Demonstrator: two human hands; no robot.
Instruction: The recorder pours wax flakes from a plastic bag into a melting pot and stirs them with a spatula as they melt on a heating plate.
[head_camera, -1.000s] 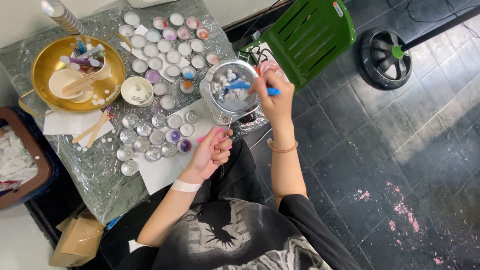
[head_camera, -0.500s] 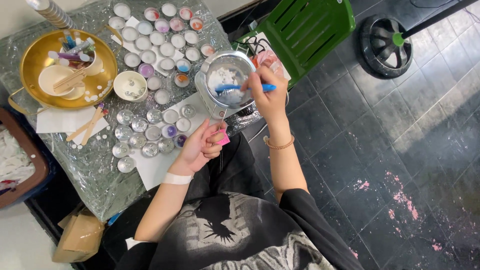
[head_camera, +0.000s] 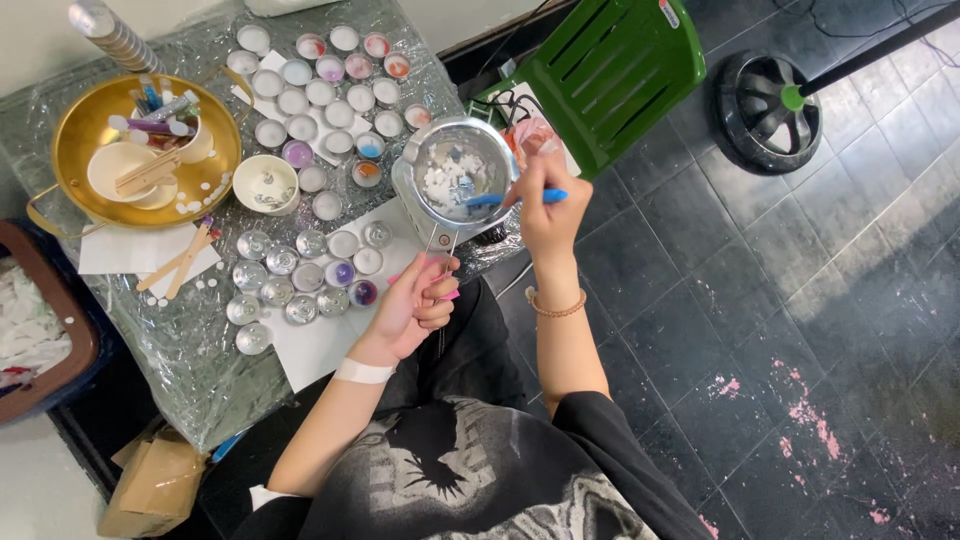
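Blue plastic is showing as the spatula (head_camera: 515, 197), whose long axis is lying nearly level across the picture, its blade pointing left into the steel saucepan (head_camera: 462, 168) and its handle end sticking out to the right past the knuckles. The right hand (head_camera: 547, 215) is holding it with its fingers (head_camera: 528, 190) pinched together around the shaft. The spatula's tip is sitting among white flakes inside the pan, near the rim closest to the person. The saucepan is sitting on a small pale heater base (head_camera: 412, 205) at the near right corner of the surface (head_camera: 190, 350), which is wrapped in clear film. The pan's thin handle is running down toward the person, ending in a pink grip (head_camera: 438, 283) that the left hand (head_camera: 415, 305) is clasping, fingers curled shut around it, just off the surface's edge above the lap.

Left of the pan, rows of small round tealight cups (head_camera: 320, 100) are crowding white paper, with more cups (head_camera: 300, 275) near the front edge. A white bowl (head_camera: 265, 184) and a brass pan (head_camera: 145, 150) of tools are lying farther left. Right of the pan, a green chair (head_camera: 610, 70) is standing close, and beyond it dark floor tiles (head_camera: 800, 300) are lying open.
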